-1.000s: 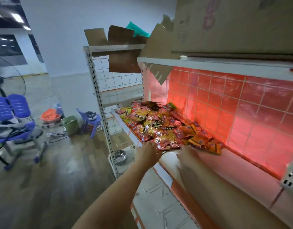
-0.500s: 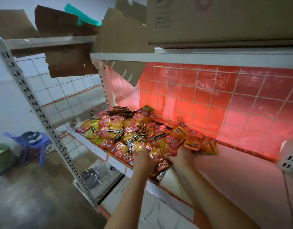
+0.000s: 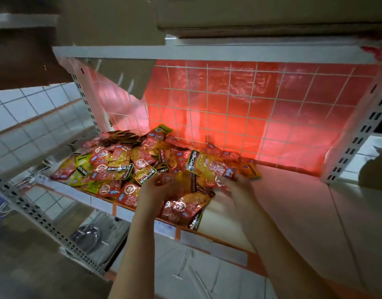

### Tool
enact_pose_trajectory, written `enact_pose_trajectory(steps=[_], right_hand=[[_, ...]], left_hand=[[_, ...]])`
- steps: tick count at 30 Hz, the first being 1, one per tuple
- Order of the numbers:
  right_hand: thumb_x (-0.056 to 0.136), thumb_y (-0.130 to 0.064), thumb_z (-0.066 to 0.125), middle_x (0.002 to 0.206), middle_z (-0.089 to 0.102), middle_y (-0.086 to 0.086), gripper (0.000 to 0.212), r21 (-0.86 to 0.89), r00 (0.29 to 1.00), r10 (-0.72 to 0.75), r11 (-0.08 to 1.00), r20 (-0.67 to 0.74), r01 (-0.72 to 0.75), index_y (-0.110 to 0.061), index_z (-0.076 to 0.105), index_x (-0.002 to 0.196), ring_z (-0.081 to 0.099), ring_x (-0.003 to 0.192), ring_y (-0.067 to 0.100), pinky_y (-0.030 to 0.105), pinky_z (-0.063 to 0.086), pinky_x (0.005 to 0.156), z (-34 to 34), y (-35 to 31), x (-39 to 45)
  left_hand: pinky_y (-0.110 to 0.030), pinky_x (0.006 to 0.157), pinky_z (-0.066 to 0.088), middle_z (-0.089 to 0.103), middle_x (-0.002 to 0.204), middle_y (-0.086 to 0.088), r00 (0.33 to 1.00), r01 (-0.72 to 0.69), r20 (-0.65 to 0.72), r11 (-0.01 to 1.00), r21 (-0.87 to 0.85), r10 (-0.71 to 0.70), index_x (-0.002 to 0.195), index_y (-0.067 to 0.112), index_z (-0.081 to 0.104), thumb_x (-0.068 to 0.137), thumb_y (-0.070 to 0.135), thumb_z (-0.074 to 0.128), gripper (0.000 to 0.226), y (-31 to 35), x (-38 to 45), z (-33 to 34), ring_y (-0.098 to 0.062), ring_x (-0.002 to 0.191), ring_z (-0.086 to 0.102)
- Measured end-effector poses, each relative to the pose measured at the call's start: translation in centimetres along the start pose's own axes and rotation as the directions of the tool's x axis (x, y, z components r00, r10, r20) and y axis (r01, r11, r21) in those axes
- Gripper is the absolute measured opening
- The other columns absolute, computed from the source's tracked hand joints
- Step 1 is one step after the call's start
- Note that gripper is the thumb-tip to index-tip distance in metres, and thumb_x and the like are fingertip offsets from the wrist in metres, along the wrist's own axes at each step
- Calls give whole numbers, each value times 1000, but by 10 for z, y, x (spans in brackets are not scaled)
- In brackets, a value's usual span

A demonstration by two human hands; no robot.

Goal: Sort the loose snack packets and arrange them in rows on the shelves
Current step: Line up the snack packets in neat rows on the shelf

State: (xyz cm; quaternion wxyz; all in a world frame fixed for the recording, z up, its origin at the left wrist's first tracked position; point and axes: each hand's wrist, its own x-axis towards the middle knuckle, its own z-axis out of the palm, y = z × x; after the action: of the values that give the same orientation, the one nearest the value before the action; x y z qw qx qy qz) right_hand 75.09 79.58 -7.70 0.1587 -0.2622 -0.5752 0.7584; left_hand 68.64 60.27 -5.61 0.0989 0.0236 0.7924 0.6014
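Note:
A heap of loose snack packets (image 3: pixel 112 167), red, yellow and green foil, covers the left half of the white shelf (image 3: pixel 293 201). Both my hands are in the heap's right front corner. My left hand (image 3: pixel 157 188) curls its fingers into red packets (image 3: pixel 181 208) that overhang the shelf's front edge. My right hand (image 3: pixel 235 186) holds a yellow packet (image 3: pixel 207 167), tilted up above the others. The fingertips are blurred and partly hidden by foil.
A wire grid with a red sheet (image 3: pixel 250 104) backs the shelf. The upper shelf (image 3: pixel 207 53) carries cardboard boxes (image 3: pixel 250 14). Perforated uprights (image 3: pixel 34 212) stand at the left and right. A metal bowl (image 3: pixel 86 236) sits on the lower shelf.
My view has swung from the room toward the shelf and moved closer. Both hands went from the shelf's front edge into the heap and took hold of packets.

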Motion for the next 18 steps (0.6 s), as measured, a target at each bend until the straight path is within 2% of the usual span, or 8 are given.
enact_pose_trajectory(steps=[2,4,6,8,10,13,15,18], right_hand=[[87,-4,62,86,65,4,11,240,998,68,968,6,-68,-14,63,90,62,73,18,33,58,66,-4,-6,-2],[88,-6,61,84,58,6,4,455,985,170,878,-8,-148,-11,60,88,59,70,21,38,60,61,-11,-10,-3],[90,-10,59,91,55,9,1,581,970,242,793,-25,-183,-9,58,91,58,78,24,43,60,63,-19,-11,-2],[93,-14,56,90,61,8,4,609,969,243,775,-35,-172,-12,58,91,61,80,24,40,60,60,-29,-8,-1],[96,-19,51,72,68,4,11,616,973,223,775,-59,-140,-13,57,89,66,70,21,36,60,55,-40,-4,-1],[98,-22,47,57,69,1,15,651,967,224,753,-122,-93,-13,56,88,66,64,20,33,58,49,-58,-3,-4],[96,-15,49,57,69,2,12,681,960,229,729,-158,-62,-11,56,87,67,61,19,32,57,49,-73,-6,-8],[93,2,48,60,70,3,17,685,956,226,727,-189,-36,-9,57,85,68,58,14,27,57,51,-98,-10,-13]], left_hand=[[-26,58,58,71,77,-3,995,78,78,959,-272,-59,94,8,67,81,8,71,14,8,0,1,-19,70,68],[-32,67,59,67,83,-8,984,154,141,914,-375,-109,99,7,65,82,13,71,19,13,3,3,-23,77,66],[-31,67,57,63,80,-9,970,208,204,884,-419,-132,98,6,64,82,17,72,21,14,10,8,-22,76,64],[-31,72,54,62,80,-9,956,246,255,871,-426,-146,101,6,63,79,22,73,29,15,18,18,-22,76,62],[-33,74,51,59,82,-10,940,276,303,871,-406,-157,104,6,61,75,26,74,37,18,24,30,-24,76,58],[-24,57,55,54,93,-14,906,308,400,866,-394,-140,104,5,59,85,16,66,23,23,32,54,-24,81,54],[-23,53,54,52,94,-15,877,319,463,877,-360,-129,97,3,61,87,12,64,14,27,34,71,-25,77,55],[-22,47,51,57,74,-10,842,319,529,890,-327,-107,93,5,59,89,7,59,4,34,32,97,-20,57,58]])
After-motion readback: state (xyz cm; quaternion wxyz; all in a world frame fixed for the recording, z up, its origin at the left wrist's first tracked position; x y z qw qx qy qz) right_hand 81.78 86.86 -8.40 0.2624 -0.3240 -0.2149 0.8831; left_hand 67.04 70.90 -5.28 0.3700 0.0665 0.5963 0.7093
